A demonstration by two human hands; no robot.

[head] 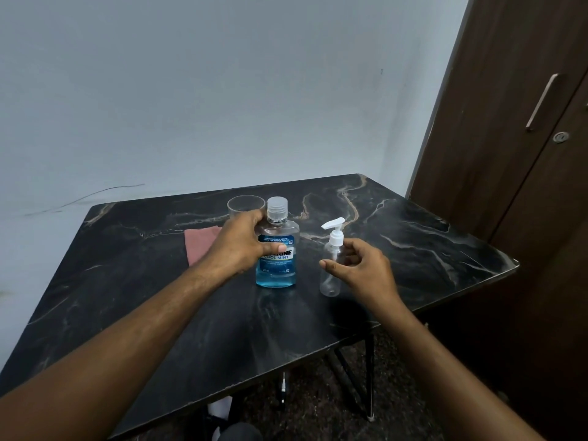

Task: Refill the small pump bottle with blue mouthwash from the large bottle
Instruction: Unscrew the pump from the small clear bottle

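Observation:
The large mouthwash bottle (277, 265) stands upright in the middle of the black marble table (413, 249), its clear cap on and blue liquid filling its lower part. My left hand (238, 243) grips its left side, thumb across the label. To its right stands the small clear pump bottle (332, 275) with a white pump head, looking empty. My right hand (362, 268) hovers just right of it with fingers loosely curved around the neck area, thumb in front; I cannot tell whether it touches.
A clear glass (245, 205) stands behind the large bottle. A pink cloth (200, 246) lies flat to the left, partly under my left wrist. A dark wooden wardrobe (509, 138) rises past the table's right edge. A pale wall is behind.

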